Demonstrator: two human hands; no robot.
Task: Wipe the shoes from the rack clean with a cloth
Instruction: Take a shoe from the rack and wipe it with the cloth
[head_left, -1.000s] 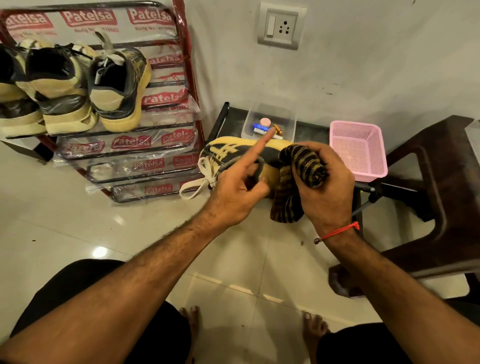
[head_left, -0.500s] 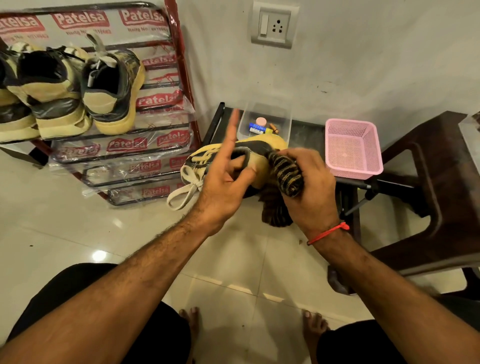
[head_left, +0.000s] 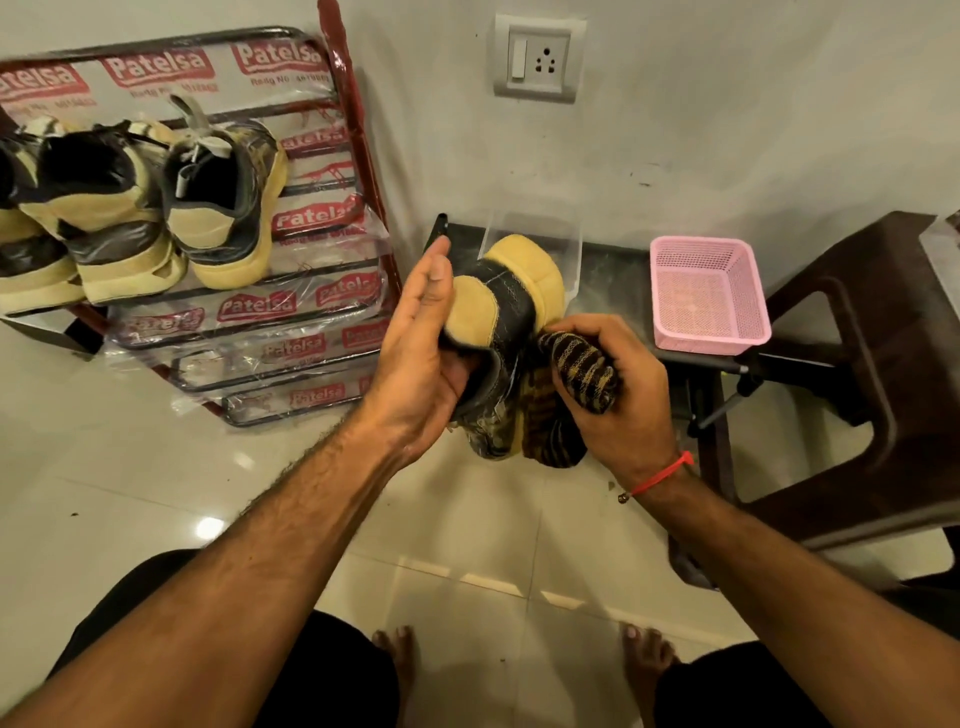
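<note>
A shiny pale tiled floor and a grey wall fill the room, with one wall socket near the top middle. In the upper left stands one red metal shoe rack wrapped in plastic. Three shoes on the rack show, all black and yellow, and the leftmost one is cut off by the edge. One pink basket sits at the middle right, next to one dark brown stool. One clear plastic box stands behind the hands.

In the middle of the frame one more black and yellow shoe is held up in the air. The left hand is the grip on it from the left side, its fingers straight along the shoe and its thumb hidden. The right hand is curled tight round one striped brown cloth. The cloth touches the shoe's right side, just beside the left hand. A red thread band goes round the right wrist. Two bare feet show at the bottom.
</note>
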